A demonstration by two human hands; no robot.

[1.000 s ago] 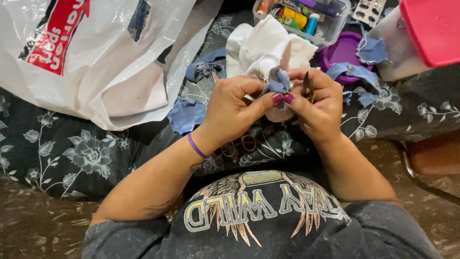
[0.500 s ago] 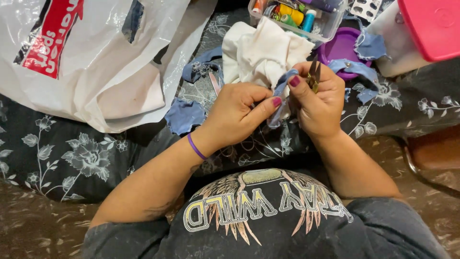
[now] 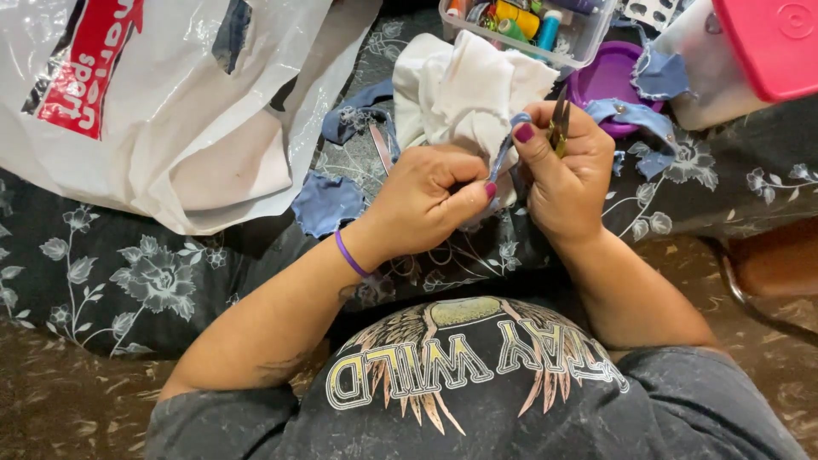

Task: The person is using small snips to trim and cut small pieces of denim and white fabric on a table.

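The left hand [image 3: 426, 200] is curled into a tight fist-like pinch, thumb and fingertips closed on the lower end of a thin blue strip of cloth [image 3: 503, 153]. The strip runs up and to the right from that pinch to the right hand [image 3: 562, 175], whose thumb presses it near the top. The right hand is also closed around a small pair of scissors [image 3: 558, 126], their dark and yellowish blades sticking up out of the fist just beside the strip; whether the blades touch the cloth cannot be told. The two hands sit close together, knuckles nearly meeting, with the strip stretched between them. A purple band [image 3: 349, 254] circles the left wrist.

Directly behind the hands lies a bunched white cloth [image 3: 464, 85], partly hidden by the fingers. Blue fabric scraps [image 3: 328, 203] lie to the left of the left hand, and more on and around a purple lid [image 3: 601, 81] behind the right hand. Further back stands a clear plastic box of thread spools [image 3: 537, 25], and at the far right a container with a pink lid [image 3: 771, 43]. A large white plastic bag [image 3: 170, 111] fills the upper left. Everything rests on a dark cloth with pale flowers [image 3: 128, 281].
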